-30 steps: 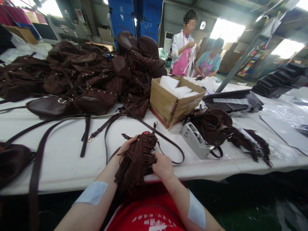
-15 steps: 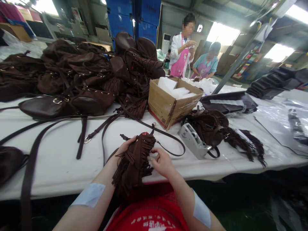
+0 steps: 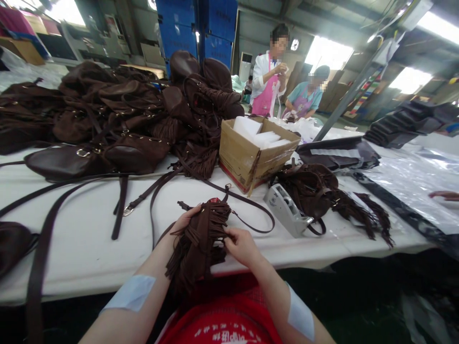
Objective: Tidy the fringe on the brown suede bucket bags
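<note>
A small dark brown fringed bag (image 3: 201, 239) is held up at the table's front edge, its strap (image 3: 256, 198) looping over the white cloth behind it. My left hand (image 3: 188, 218) grips the bag from the left side; most of its fingers are hidden behind the bag. On the other side, my right hand (image 3: 241, 244) has its thumb and fingers pinched at the ends of the bag's fringe. A bit of red shows at the bag's top opening.
A large heap of brown bags (image 3: 107, 100) covers the back left. Behind my hands stand a cardboard box (image 3: 238, 155) of white sheets and a grey tape dispenser (image 3: 287, 210). Another fringed bag (image 3: 310, 186) lies beside them. Two co-workers (image 3: 267, 81) stand beyond; another person's hand (image 3: 444, 195) shows far right.
My right hand's fingers have closed in against the fringe. At the far right, clear plastic and a dark strip have shifted, and another person's hand has appeared.
</note>
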`<state>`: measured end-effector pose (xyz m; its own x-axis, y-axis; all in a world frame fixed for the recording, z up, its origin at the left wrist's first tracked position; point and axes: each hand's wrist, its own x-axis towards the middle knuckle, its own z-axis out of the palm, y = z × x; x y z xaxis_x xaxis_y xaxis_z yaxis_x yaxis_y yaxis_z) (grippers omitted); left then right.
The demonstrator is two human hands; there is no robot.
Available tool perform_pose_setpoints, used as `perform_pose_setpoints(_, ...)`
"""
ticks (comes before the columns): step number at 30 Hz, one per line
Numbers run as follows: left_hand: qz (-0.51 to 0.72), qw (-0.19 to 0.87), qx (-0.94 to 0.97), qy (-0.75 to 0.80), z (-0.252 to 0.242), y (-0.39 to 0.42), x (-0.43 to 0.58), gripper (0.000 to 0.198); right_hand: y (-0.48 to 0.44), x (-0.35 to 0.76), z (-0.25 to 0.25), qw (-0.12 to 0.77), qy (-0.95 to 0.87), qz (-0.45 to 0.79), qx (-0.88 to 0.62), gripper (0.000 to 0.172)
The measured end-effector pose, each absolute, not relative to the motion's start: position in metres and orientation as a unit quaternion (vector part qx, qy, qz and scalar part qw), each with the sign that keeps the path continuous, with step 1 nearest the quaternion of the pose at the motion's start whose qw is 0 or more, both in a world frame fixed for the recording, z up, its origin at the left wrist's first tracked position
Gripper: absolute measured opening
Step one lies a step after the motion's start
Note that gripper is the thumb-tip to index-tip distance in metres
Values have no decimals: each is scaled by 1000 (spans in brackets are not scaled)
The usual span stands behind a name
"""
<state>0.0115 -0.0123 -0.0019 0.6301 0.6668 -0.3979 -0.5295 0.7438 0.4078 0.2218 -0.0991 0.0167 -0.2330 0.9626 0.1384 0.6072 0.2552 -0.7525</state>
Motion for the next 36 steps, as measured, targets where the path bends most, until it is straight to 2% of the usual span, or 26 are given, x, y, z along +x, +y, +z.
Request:
perform_pose_setpoints(7,346,889,131,269,-3,-12,11,43,-98,223,5,278,-708,298,-577,42)
perform_pose_setpoints(14,340,890,130,274,-2,-15,12,41,-92,233,-3,254,-688,179,-656,28)
perform_pose_setpoints(19,363,883,121,271,-4,-12,11,40,-82,271,11,270,-614,140,-728,28)
perform_pose_setpoints(21,355,886,117,273,-5,-11,10,40,-81,274,17,302,-619,180,-702,28)
perform_pose_setpoints(24,329,893,126,280,-8,-9,9,42,-92,250,23,355,-682,266,-581,31)
perform_pose_setpoints(27,316,898,133,277,-10,-9,7,45,-111,207,16,337,-761,288,-473,53)
perform_pose_setpoints(28,317,898,132,276,-10,-10,7,45,-117,194,12,315,-778,279,-466,54)
perform_pose_setpoints(33,319,895,120,287,-6,-13,7,41,-127,180,-8,179,-819,255,-481,22)
perform_pose_setpoints(36,307,899,123,286,-2,-16,9,43,-124,199,-9,141,-837,290,-441,14)
